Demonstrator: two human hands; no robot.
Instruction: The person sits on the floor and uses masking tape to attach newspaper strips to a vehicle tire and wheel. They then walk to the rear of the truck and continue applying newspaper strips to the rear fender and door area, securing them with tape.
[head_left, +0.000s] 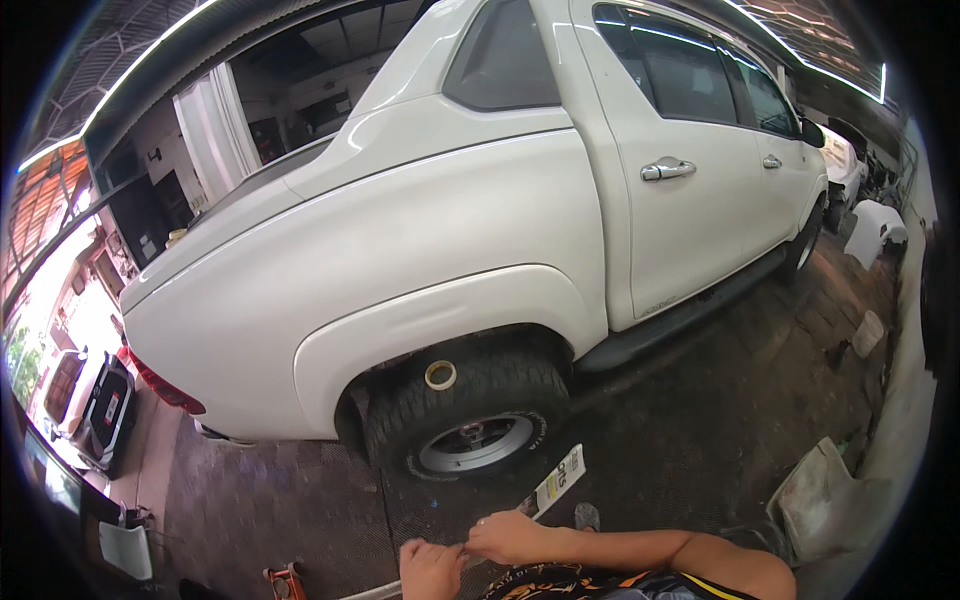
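Observation:
My right hand is closed at the lower middle, its forearm crossing from the lower right. A flat white strip with dark and yellow print juts up from behind its knuckles and looks gripped by it; its kind is unclear. Close against that hand, my left hand is also closed, and what its fingers pinch is too small to make out. In front of both stands a white pickup truck. A roll of masking tape rests on top of its rear tyre, under the wheel arch.
A red floor jack is at the bottom left, near a pale panel. Another car stands outside at the left. Pale bumper-like parts lean by the right wall, with a white piece farther back.

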